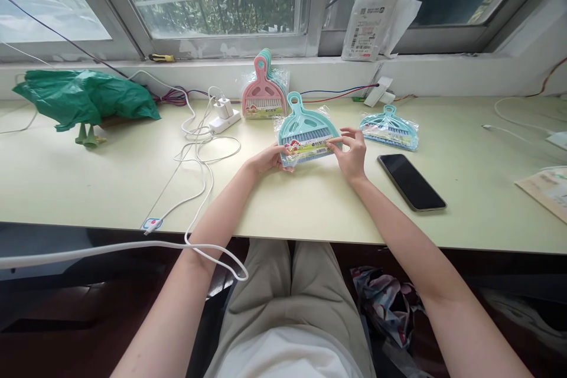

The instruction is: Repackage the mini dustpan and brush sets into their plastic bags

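A turquoise mini dustpan and brush set (305, 124), wrapped in clear plastic with a printed label, is held tilted up over the table. My left hand (268, 159) grips its lower left corner, thumb on the front. At its right edge, my right hand (349, 156) pinches the wrapper and label between thumb and fingers. Behind it, a row of similar wrapped sets, a pink dustpan (263, 88) in front, stands against the wall below the sill. Another turquoise wrapped set (390, 129) lies flat on the right.
A black phone (411, 182) lies right of my right hand. White cables (201, 147) and a power strip (225, 121) spread on the left, one cable crossing my left forearm. A green plastic bag (88, 97) sits far left. A white package (376, 18) stands on the sill.
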The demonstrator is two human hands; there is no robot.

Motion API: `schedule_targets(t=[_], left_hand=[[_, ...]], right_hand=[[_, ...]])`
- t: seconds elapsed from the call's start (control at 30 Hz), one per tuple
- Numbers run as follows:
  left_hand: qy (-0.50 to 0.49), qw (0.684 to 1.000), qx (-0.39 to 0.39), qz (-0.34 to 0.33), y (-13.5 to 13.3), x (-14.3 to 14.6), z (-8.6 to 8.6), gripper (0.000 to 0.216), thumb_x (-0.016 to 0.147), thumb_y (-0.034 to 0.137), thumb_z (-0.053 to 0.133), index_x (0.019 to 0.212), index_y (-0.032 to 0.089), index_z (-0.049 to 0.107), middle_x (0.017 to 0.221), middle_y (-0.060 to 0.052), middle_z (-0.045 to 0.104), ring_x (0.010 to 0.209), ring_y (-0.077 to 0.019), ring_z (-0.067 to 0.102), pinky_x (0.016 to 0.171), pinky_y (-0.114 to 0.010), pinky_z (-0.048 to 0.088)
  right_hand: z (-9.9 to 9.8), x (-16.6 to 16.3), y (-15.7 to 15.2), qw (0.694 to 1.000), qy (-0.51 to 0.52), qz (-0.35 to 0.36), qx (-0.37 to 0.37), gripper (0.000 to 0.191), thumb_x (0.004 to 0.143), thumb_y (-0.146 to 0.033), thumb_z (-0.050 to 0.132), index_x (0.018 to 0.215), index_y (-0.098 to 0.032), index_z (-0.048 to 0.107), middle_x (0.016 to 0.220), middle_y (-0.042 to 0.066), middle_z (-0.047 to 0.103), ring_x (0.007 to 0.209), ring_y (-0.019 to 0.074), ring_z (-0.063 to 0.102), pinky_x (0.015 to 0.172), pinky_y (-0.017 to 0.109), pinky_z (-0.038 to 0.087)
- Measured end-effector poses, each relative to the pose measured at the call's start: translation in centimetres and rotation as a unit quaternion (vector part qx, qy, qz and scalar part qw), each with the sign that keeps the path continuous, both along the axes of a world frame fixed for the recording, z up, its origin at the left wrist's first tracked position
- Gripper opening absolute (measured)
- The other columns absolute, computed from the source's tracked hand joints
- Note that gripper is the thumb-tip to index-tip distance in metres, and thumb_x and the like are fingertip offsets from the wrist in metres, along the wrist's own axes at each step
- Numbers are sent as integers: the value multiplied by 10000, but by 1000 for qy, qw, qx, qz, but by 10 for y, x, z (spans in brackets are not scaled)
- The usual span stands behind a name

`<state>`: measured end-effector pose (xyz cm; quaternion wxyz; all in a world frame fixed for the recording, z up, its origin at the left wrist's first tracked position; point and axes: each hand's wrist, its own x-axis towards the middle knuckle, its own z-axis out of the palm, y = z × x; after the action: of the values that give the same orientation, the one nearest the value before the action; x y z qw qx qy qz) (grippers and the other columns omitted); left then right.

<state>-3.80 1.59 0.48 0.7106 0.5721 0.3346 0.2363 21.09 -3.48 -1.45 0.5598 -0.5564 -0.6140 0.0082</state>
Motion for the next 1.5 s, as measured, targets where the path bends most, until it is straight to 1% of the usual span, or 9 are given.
schedule_targets(t=[0.13, 0.23, 0.43, 0.67, 0.93, 1.13, 1.23, 1.33, 1.5], left_hand=[[-1, 1000, 8, -11, 2, 0, -3, 468, 695, 255, 621, 1140, 130, 550, 717, -65, 731, 587, -212, 713, 458, -230, 512], [-5, 1000, 10, -12, 3, 1, -5, 488, 694, 250, 618, 1163, 142, 537, 729, -55, 733, 584, -214, 714, 459, -234, 521], [-2, 1000, 5, -7, 3, 1, -6, 474, 701, 245, 609, 1157, 137, 539, 724, -65, 729, 567, -213, 706, 452, -242, 509], [-5, 1000, 8, -2, 0, 2, -3, 416, 693, 230, 613, 1095, 144, 547, 739, -67, 727, 533, -197, 686, 465, -253, 513], [11, 999, 7, 51, -4, 13, 0, 648, 716, 255, 672, 1314, 208, 426, 988, -91, 731, 585, -186, 696, 540, -305, 580], [0, 987, 92, 135, -16, 18, 10, 918, 753, 324, 720, 1508, 367, 199, 1101, -60, 707, 633, -125, 688, 587, -226, 551], [-18, 981, 134, 138, -22, 20, 15, 858, 737, 337, 742, 1476, 400, 309, 1219, -56, 657, 758, -113, 685, 640, -206, 546], [11, 977, 200, 71, -21, 21, 12, 727, 709, 346, 763, 1381, 339, 486, 1324, -88, 592, 896, -153, 659, 693, -241, 552], [34, 929, 361, 72, -13, 23, -1, 513, 623, 253, 822, 1115, 223, 682, 1237, -95, 611, 1173, -242, 558, 959, -327, 486]], right_hand=[[-3, 4, 3, 997, 57, 20, -47, 183, 804, -379, 683, 832, -198, 697, 1181, 108, 568, 1124, 239, 579, 771, 355, 581], [-7, 6, 6, 993, 87, 41, -61, 216, 781, -381, 703, 885, -196, 668, 1185, 105, 564, 1117, 233, 585, 819, 367, 581], [-14, 11, 14, 960, 249, 63, -108, 633, 682, -355, 789, 1216, -266, 462, 1320, 94, 537, 924, 165, 663, 862, 388, 572], [-6, 8, 9, 873, 369, 220, -233, 400, 641, -366, 804, 980, -202, 670, 884, 37, 727, 861, 209, 689, 841, 407, 582], [-4, 13, 8, 870, 408, 146, -234, 297, 604, -269, 770, 881, -202, 685, 795, 3, 722, 755, 184, 679, 746, 389, 603], [-12, 17, 11, 879, 421, 92, -202, 290, 649, -255, 703, 932, -211, 660, 877, 10, 711, 810, 181, 680, 744, 369, 599], [-15, 22, 13, 877, 436, 73, -190, 294, 651, -235, 675, 945, -219, 662, 912, 10, 708, 835, 176, 677, 732, 351, 602], [-17, 25, 15, 878, 434, 66, -190, 277, 655, -236, 664, 932, -223, 665, 890, 8, 700, 828, 174, 675, 719, 343, 603], [-20, 27, 18, 873, 446, 67, -187, 265, 664, -228, 655, 928, -222, 667, 889, 12, 696, 828, 175, 676, 715, 347, 604]])
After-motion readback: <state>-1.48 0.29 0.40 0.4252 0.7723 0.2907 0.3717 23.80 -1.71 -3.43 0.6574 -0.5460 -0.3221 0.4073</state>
